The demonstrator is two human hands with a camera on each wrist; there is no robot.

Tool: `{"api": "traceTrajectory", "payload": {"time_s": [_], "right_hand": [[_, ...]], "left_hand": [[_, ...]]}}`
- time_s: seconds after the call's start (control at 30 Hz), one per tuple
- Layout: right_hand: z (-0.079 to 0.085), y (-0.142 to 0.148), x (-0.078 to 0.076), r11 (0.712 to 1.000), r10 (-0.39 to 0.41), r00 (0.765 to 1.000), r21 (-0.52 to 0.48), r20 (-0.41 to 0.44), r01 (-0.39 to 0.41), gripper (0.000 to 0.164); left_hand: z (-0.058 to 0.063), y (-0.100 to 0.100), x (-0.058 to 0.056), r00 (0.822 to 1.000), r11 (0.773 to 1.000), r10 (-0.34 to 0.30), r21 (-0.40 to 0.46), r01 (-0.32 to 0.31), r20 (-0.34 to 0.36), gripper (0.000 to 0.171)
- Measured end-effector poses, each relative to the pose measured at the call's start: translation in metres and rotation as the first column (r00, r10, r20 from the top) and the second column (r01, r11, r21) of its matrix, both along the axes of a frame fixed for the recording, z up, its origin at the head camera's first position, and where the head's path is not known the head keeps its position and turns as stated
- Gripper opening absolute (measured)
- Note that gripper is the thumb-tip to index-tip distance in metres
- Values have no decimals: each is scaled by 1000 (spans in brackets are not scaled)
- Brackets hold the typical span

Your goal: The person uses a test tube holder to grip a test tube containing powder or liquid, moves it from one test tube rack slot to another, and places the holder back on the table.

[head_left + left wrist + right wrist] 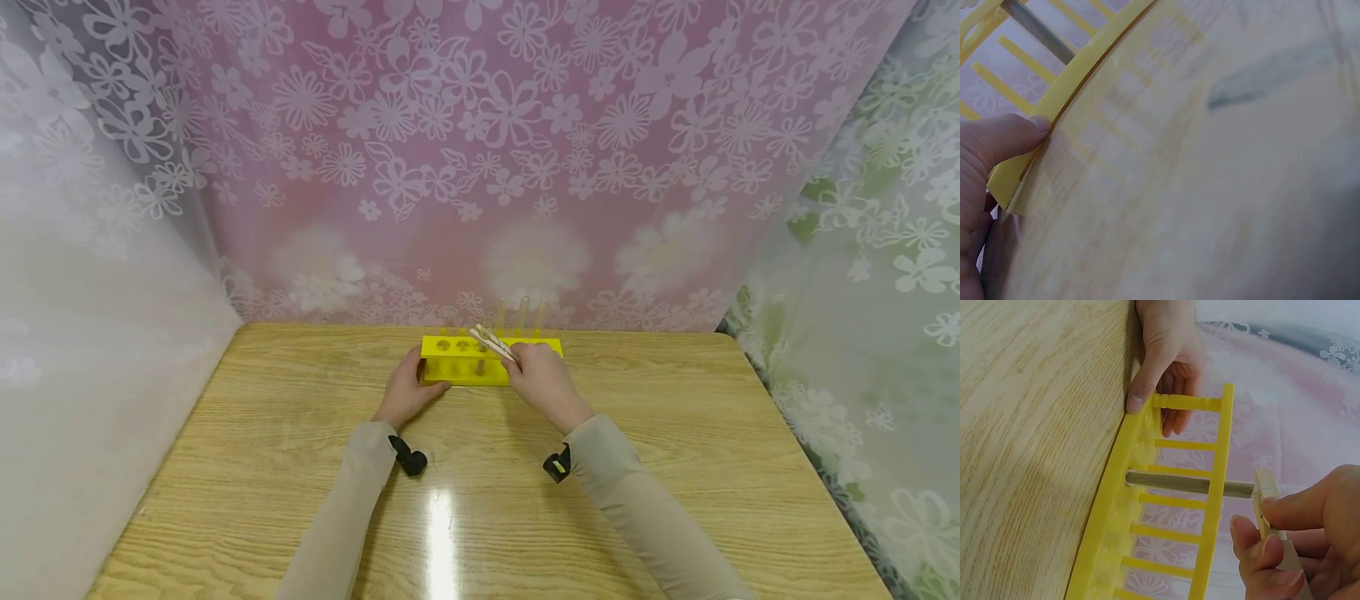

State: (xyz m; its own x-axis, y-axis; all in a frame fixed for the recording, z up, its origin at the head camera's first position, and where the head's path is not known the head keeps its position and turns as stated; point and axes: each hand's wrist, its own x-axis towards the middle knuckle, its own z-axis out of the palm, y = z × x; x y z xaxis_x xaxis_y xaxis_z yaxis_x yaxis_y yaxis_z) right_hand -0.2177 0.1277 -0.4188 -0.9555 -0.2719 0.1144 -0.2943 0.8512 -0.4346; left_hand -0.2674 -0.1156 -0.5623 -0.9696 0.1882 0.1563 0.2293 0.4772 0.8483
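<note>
A yellow test tube rack (491, 377) stands near the back of the table. My left hand (405, 387) grips its left end, thumb on the base's front edge (1054, 103) and fingers behind. One test tube (1179, 482) with grey contents stands in the rack, its upper part above the top plate. Between thumb and fingers, my right hand (543, 379) holds a wooden test tube clamp (491, 342). In the right wrist view the clamp's tip overlaps the tube's upper end; I cannot tell whether it pinches the glass.
Several clear test tubes (522, 315) stick up along the rack's back right, over the pegs. The wooden table (300, 467) ends just behind the rack at a pink flowered curtain (450, 167). Pale curtains hang at left and right (885, 333).
</note>
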Motion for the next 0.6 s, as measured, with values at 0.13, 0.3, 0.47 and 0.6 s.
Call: {"api": "traceTrajectory", "payload": {"time_s": [0.13,0.3,0.47,0.6], "right_hand": [[0,0,0,1000,-2,1000,4,3,2,21],[-1,0,0,1000,-7,1000,7,4,7,21],[-1,-1,0,1000,-8,1000,5,3,8,16],[-2,-1,-1,1000,-9,1000,15,-11,9,15]], "left_hand": [[0,0,1,1000,1000,3,-2,-3,-3,79],[1,0,1,1000,1000,8,-5,-8,-8,79],[1,1,1,1000,1000,14,-4,-15,-5,78],[2,1,1,1000,1000,16,-4,-16,-4,78]]}}
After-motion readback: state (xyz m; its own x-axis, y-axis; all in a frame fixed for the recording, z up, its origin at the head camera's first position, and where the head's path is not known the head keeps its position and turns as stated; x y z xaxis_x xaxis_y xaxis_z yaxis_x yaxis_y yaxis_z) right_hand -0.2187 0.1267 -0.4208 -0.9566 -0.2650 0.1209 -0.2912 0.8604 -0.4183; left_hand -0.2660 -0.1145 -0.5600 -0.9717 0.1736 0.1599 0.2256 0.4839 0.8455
